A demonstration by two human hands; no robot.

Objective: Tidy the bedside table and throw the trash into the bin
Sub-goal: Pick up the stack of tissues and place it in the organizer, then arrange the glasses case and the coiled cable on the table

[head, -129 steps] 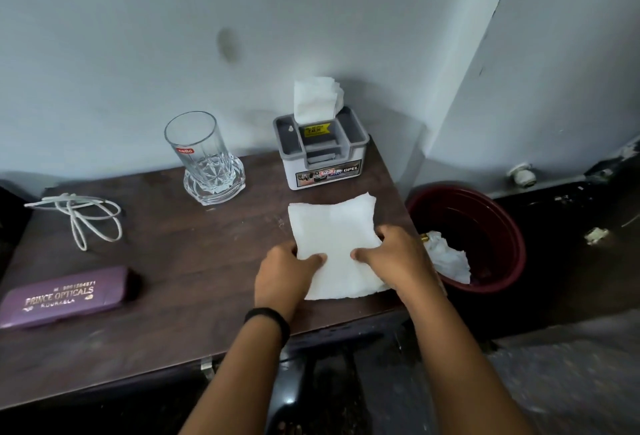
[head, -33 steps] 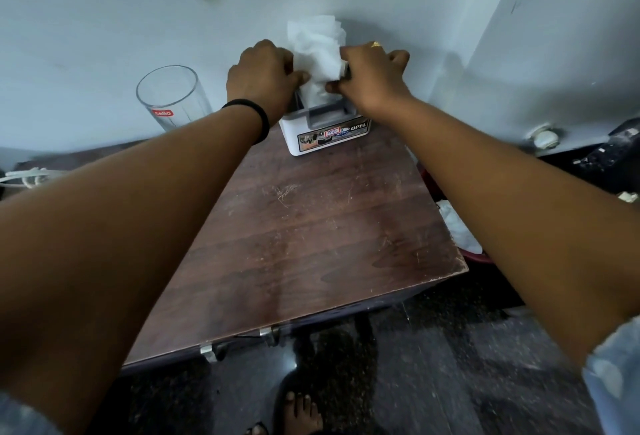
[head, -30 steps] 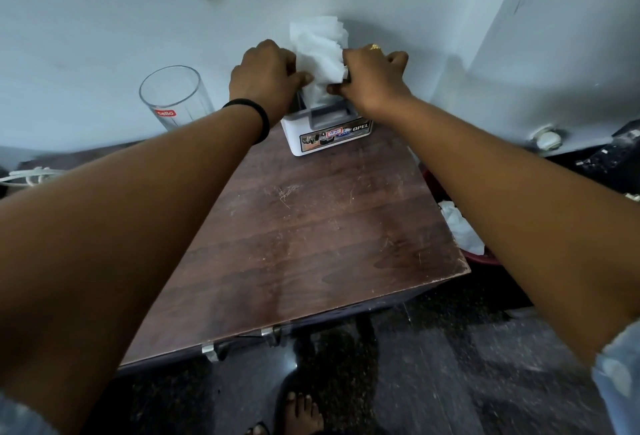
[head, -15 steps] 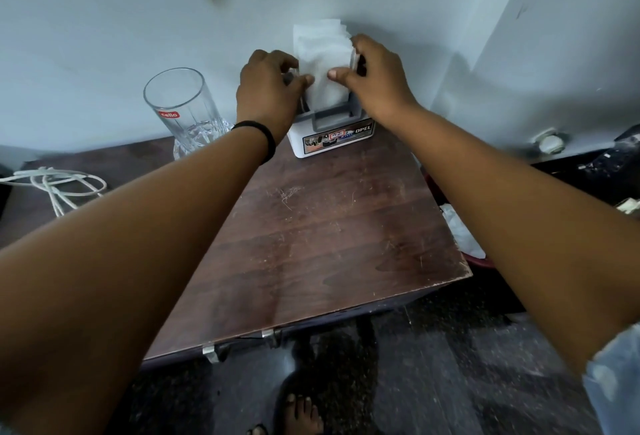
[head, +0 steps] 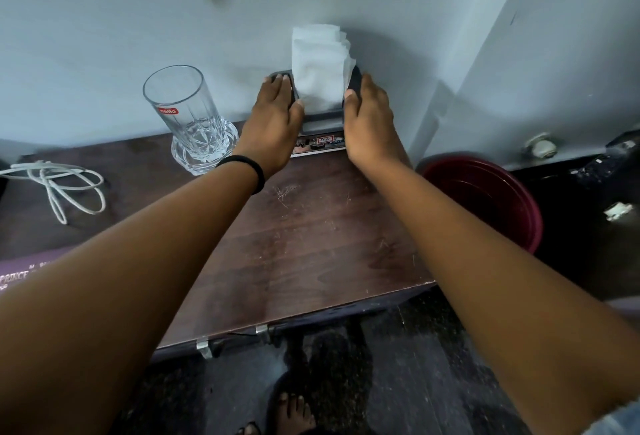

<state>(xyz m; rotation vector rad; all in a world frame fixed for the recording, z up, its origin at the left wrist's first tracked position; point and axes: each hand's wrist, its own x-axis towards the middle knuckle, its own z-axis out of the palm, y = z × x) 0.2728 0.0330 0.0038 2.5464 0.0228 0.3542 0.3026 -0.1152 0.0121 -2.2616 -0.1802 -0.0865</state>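
At the far edge of the worktop (head: 311, 233), against the wall, both hands flank the tissue holder (head: 320, 124): the left hand (head: 273, 122) lies on its left side, the right hand (head: 369, 119) on its right, fingers (head: 278, 86) laid flat against the holder's rim and sides, clasping it rather than the paper. White folded tissues (head: 318, 67) stand upright out of the slot, neatly stacked. The step in hand seems to be squaring the holder in place. Next would likely be the loose white cable (head: 55, 185) and the purple spectacle case (head: 20, 270) at the left. Beside the holder stands an empty glass (head: 188, 119); the red bin (head: 485, 199) sits on the floor at the right.
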